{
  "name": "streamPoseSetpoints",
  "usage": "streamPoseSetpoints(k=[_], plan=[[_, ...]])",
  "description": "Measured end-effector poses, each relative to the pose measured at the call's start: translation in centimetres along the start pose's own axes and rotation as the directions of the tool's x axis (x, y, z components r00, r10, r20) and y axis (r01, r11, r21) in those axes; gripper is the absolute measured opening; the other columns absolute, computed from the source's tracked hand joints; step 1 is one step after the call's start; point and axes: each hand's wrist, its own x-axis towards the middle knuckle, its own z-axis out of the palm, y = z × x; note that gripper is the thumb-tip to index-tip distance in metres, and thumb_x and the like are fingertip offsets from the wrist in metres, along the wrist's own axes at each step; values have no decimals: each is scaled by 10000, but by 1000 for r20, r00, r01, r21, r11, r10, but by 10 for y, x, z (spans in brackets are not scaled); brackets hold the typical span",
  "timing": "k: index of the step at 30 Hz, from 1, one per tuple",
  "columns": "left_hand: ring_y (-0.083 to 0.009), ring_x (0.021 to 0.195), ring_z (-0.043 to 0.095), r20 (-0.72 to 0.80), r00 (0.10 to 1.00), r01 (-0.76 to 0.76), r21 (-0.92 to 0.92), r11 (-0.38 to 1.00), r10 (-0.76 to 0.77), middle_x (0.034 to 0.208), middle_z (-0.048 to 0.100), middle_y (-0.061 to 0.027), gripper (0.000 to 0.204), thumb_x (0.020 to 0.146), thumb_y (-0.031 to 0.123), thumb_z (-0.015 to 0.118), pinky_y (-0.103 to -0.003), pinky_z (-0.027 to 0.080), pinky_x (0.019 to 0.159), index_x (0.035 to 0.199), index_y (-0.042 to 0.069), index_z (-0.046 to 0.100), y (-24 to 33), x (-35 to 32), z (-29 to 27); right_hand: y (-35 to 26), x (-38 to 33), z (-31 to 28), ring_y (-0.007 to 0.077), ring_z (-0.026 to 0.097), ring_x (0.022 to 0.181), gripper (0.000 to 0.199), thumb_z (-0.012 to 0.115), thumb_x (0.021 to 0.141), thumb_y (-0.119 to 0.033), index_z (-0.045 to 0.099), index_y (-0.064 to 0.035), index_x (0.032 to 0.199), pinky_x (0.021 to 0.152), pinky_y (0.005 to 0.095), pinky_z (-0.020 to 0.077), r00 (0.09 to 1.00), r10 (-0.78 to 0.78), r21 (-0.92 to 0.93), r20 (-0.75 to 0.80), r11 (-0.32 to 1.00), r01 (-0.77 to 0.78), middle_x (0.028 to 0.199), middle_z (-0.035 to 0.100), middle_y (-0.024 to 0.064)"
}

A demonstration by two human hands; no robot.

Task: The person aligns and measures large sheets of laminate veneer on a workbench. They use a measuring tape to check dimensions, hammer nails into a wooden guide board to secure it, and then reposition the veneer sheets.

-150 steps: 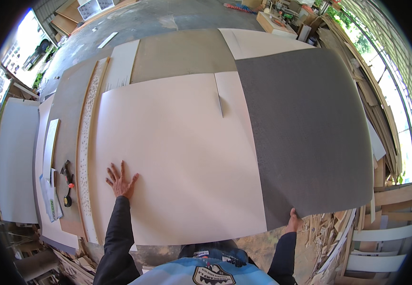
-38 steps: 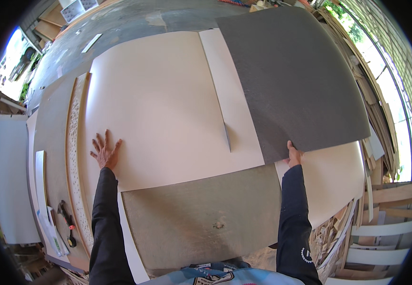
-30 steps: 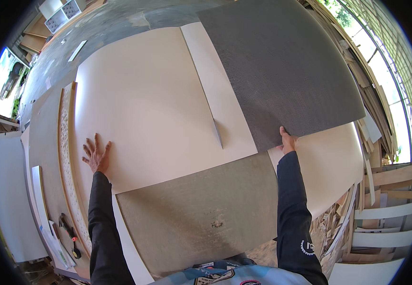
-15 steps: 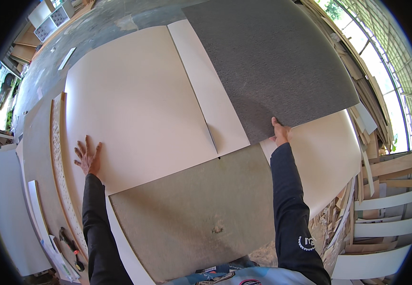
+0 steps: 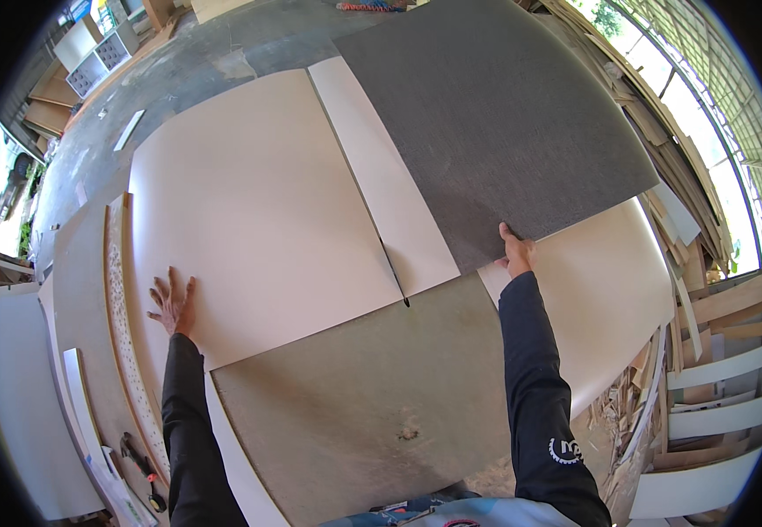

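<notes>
My left hand (image 5: 175, 307) lies flat with spread fingers on a large white sheet (image 5: 249, 202), near its left edge. At the right, my right hand (image 5: 519, 253) grips the near edge of a dark grey textured sheet (image 5: 504, 123); its thumb is on top and the other fingers are hidden beneath. The grey sheet overlaps a narrower white strip (image 5: 390, 167), which lies beside the large sheet with a thin dark gap between them. Under the sheets a brownish board (image 5: 354, 404) shows toward me. Another pale sheet (image 5: 609, 299) sticks out below the grey one.
A hammer (image 5: 139, 461) and a white strip (image 5: 82, 404) lie on the left. A long narrow wooden panel (image 5: 122, 307) runs beside the white sheet. Scrap wood (image 5: 635, 386) and stacked curved boards (image 5: 715, 422) stand at the right. Grey concrete floor (image 5: 196, 79) extends beyond.
The view has tilted slightly, so most things sit a little lower in the picture. The grey sheet has shifted slightly left with my right hand; my left hand stays on the white sheet.
</notes>
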Motion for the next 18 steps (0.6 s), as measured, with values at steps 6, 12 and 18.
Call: streamPoseSetpoints(k=[6,12,18], plan=[[-314,1448,265,-206,978,18,-93,996,-37,1536,338,-172,707,936,536,514,-678,134,1110,1488,121,360,-13,-38,8,-1,-1,0,310,696,669,697,763,765,-540,675,121,969,548,367,551,999,-9,208,-45,978,18,954,688,234],[-335,1366,383,-547,676,49,-635,771,-494,1480,388,-221,752,862,446,672,-526,301,1111,1465,93,393,-44,-149,17,7,32,6,343,644,1022,616,786,788,-423,650,147,977,865,428,503,961,-92,355,-260,917,184,1035,687,248],[-327,1143,552,486,798,273,-818,-506,-356,1369,499,-182,646,846,369,725,-442,447,998,1341,9,518,16,-204,-48,-3,39,-20,347,665,965,414,778,822,-180,635,144,1038,845,397,521,925,-14,652,-381,705,279,1085,680,243]])
